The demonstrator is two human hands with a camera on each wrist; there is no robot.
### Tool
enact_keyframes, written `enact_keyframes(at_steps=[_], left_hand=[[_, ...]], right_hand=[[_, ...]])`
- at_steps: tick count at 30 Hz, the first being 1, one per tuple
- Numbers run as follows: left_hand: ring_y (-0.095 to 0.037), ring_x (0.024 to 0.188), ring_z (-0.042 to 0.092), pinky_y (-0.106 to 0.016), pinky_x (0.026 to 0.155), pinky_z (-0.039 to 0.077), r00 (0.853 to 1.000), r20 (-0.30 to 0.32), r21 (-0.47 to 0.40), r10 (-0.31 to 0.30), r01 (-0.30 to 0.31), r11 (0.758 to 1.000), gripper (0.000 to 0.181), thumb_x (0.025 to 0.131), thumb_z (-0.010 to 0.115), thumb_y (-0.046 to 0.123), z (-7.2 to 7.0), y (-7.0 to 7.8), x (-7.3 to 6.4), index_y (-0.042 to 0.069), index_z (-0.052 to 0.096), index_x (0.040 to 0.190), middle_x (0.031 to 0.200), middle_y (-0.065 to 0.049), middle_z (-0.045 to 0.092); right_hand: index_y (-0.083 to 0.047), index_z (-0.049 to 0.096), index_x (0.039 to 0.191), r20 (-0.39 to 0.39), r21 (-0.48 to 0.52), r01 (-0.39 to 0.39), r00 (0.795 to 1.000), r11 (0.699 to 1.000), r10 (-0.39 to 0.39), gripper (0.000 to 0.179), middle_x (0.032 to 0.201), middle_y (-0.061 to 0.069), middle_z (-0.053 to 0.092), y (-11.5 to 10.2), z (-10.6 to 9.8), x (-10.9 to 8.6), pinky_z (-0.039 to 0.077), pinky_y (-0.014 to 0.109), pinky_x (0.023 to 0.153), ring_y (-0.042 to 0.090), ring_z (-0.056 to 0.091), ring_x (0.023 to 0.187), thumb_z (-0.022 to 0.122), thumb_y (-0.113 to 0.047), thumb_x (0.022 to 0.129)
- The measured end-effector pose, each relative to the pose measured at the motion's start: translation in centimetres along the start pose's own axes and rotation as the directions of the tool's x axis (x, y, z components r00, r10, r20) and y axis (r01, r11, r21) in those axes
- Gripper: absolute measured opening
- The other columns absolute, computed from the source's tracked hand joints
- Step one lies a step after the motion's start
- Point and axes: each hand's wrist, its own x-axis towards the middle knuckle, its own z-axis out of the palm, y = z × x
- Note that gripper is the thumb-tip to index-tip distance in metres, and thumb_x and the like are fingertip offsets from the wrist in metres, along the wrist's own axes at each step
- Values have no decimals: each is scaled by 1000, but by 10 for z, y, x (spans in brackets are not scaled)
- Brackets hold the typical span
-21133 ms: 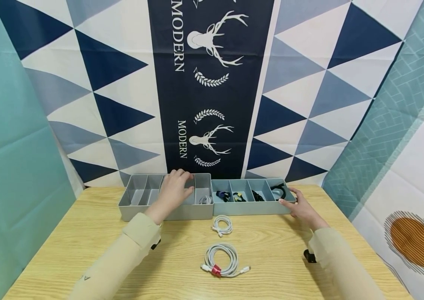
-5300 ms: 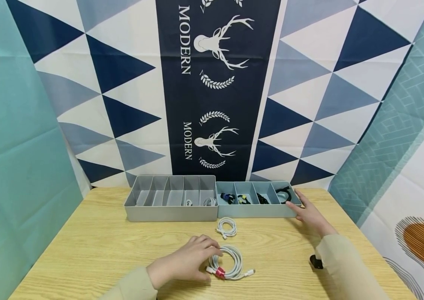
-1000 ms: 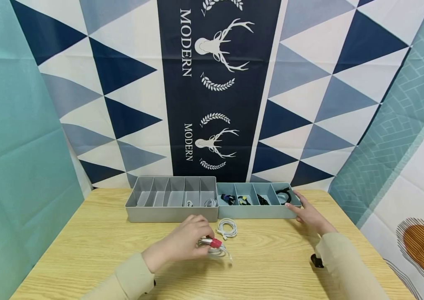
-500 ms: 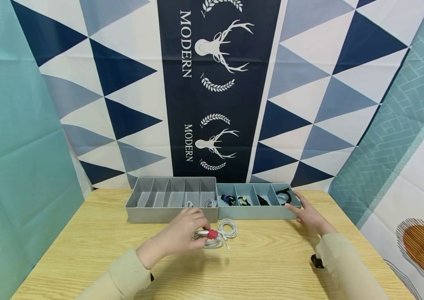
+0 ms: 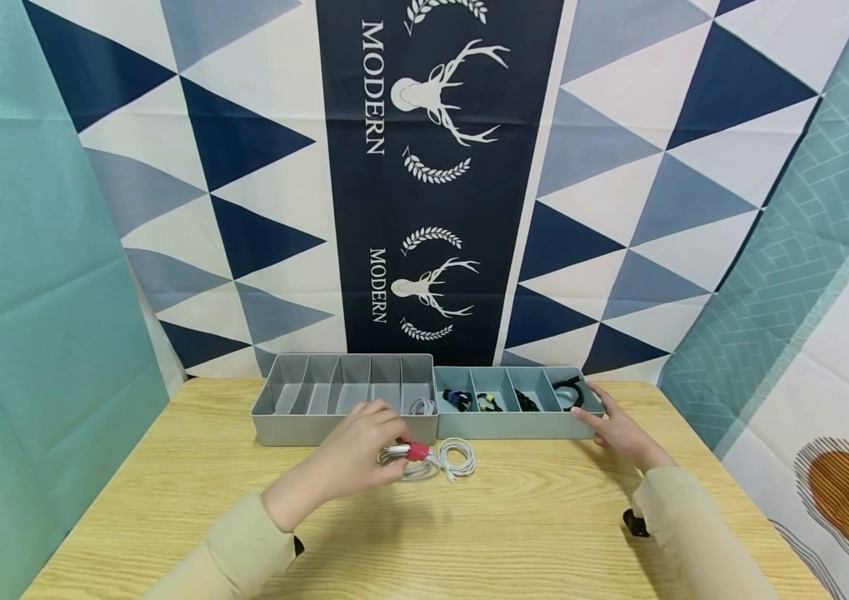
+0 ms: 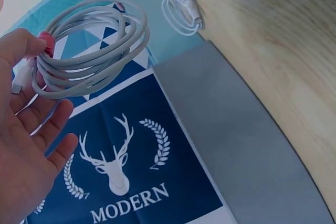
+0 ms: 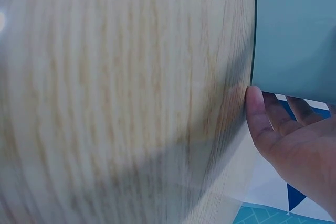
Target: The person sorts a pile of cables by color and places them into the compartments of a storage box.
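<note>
My left hand (image 5: 355,450) pinches a coiled white charging cable (image 6: 97,62) at its red strap (image 6: 47,43), thumb over the strap. The coil hangs above the table, just in front of the grey divided box (image 5: 285,431); in the left wrist view the lower fingers are loosely bent beneath it. A smaller coiled white cable (image 5: 448,468) lies on the table beside the held coil. My right hand (image 5: 622,435) rests at the right end of the light blue divided box (image 5: 514,426). In the right wrist view its thumb (image 7: 255,100) touches the box's corner.
The two boxes stand side by side against the patterned backdrop (image 5: 424,208). Dark cables (image 5: 525,400) lie in the blue box's compartments, and a white cable (image 5: 421,407) lies in the grey box's rightmost one. The wooden table (image 5: 484,542) extends toward me.
My left hand has picked the strapped cable up from the table and carried it up and left toward the grey box. My right hand stays at the blue box's end.
</note>
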Motion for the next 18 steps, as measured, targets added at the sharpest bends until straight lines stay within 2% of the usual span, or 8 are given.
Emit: enact_keyframes(at_steps=[13,18], left_hand=[[-12,99,51,-40,91,42,998,-10,12,-63,63,998,13,78,69,26,-19,-2,6,20,66,89,92,10,63],[-12,96,51,-37,90,42,997,-15,19,-72,72,997,13,77,69,25,-24,-3,8,20,66,89,92,10,64]], right_hand=[[-18,-9,152,2,22,4,1000,1000,-4,94,152,31,-11,3,1,2,35,60,100,54,13,135,53,-53,91],[-19,-9,152,-2,19,2,1000,1000,-2,94,152,31,-11,4,1,3,36,59,100,54,13,135,53,-54,91]])
